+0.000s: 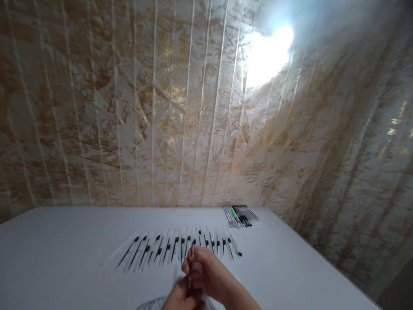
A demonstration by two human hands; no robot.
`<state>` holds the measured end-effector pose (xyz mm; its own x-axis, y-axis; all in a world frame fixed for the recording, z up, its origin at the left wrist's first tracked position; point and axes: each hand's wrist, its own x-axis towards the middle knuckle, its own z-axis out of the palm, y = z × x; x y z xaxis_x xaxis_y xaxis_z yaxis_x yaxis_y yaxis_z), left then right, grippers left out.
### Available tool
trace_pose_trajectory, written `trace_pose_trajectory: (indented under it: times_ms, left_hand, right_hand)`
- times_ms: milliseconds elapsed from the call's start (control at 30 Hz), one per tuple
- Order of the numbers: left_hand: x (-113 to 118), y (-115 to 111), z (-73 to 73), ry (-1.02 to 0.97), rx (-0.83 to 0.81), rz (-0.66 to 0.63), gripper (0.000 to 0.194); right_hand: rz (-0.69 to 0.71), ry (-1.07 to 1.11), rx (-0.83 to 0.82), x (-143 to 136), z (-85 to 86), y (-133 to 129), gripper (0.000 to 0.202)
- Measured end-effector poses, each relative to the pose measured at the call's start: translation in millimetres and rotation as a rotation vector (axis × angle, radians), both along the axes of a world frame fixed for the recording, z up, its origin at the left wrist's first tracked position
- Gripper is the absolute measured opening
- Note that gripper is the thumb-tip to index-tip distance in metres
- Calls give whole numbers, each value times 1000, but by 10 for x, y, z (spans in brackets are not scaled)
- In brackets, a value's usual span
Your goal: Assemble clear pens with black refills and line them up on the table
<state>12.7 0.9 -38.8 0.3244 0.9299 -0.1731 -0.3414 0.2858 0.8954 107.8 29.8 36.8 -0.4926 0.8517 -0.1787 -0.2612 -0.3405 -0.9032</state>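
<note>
My two hands meet at the bottom middle, close above the white table (64,267). My right hand (213,271) is closed, its fingertips pinching a thin dark pen-like stick (190,277). Lower down, my left hand (180,297) is closed around the lower end of the same stick, partly cut off by the picture's edge. Something whitish and see-through shows beside the fingers, too blurred to name. Just beyond the hands lies a slanting row of several clear slim tubes with thin dark sticks and black caps (158,252).
Toward the back right lies a group of pens (240,216), some pale, one bright green, others black. A grey patterned thing (151,303) peeks in at the bottom edge. A gold-patterned curtain (129,107) hangs behind the table, with a bright glare on it.
</note>
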Motion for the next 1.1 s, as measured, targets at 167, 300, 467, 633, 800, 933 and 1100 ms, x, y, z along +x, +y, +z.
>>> trace_pose_trajectory:
  times_ms: [167,300,467,633,800,933,1100]
  left_hand:
    - [-129,138,97,31,97,51,53]
    - [-282,210,214,60,105,232,48]
    - [-269,159,266,94,76,241,53]
    - [-158,-13,299,149,150,152,49]
    - [-182,-79,358,296,326,58,48]
    - [-172,-69,351,453,415,33,34]
    - [-183,-105,404,579,477,40,18]
  right_hand:
    - [-42,35,30,162,184,-16,20]
    - [-42,39,24,150,201,-39,23]
    - [-161,151,-21,95,42,6,40]
    - [-300,210,-55,137,-26,81,49]
    - [-406,211,-54,113,-20,56,52]
    - [-467,273,-96,5,-26,-13,51]
    - [-674,211,82,113,126,2,46]
